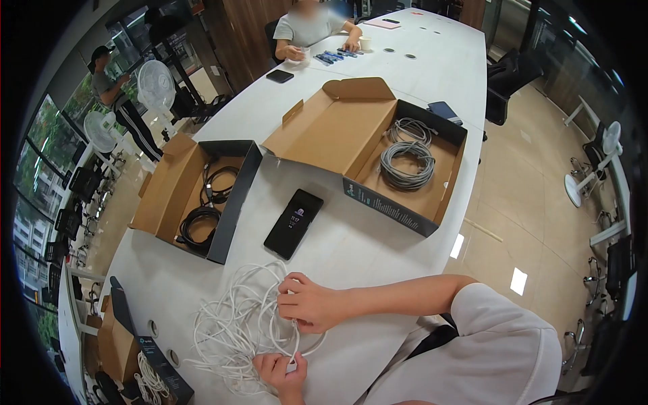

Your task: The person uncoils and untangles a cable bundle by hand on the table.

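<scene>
A loose, tangled heap of white cable (233, 324) lies on the table in front of me. My right hand (310, 302) is closed around strands at the heap's right side, fingers curled over the cable. Lower down, near the bottom edge, my left hand (280, 371) pinches the cable beside a small white piece, perhaps a plug. A strand runs between the two hands. Just beyond the heap lies a black phone (293, 224) with its screen lit.
An open box (395, 209) holds coiled grey cables (408, 165); another box (236, 223) holds black cables (199, 226). A third box (158, 364) with white cable stands lower left. A person (310, 30) sits at the far end handling small blue items; another person (121, 98) stands beside fans.
</scene>
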Demonstrator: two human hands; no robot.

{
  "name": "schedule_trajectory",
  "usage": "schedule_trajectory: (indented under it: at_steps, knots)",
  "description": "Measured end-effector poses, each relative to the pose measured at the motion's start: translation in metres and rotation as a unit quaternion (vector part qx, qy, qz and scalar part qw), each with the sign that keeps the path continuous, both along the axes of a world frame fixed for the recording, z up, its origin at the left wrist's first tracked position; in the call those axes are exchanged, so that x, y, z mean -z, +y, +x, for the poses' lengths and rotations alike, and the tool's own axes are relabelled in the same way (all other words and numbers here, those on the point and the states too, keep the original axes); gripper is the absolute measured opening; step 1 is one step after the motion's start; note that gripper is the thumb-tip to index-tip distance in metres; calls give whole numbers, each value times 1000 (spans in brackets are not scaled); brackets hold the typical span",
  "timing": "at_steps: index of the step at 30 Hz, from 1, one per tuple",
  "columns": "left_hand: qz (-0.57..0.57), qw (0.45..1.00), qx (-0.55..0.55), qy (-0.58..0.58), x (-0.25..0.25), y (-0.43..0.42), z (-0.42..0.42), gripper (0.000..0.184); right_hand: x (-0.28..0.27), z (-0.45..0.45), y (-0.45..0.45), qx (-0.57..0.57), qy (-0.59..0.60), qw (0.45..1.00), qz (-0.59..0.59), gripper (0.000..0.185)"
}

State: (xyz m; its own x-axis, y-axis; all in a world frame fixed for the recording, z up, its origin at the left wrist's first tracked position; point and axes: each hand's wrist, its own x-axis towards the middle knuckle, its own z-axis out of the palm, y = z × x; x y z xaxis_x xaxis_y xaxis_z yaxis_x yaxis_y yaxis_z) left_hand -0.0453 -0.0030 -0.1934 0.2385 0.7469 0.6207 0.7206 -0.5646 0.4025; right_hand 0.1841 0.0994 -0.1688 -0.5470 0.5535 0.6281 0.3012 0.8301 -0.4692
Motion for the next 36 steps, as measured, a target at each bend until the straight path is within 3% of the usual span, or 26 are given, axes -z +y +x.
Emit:
schedule_trajectory:
  at_steps: [36]
  knots:
    - [-9, 1000, -13, 2, -4, 6, 2, 28, -5, 3, 7, -19, 15, 999, -39, 24]
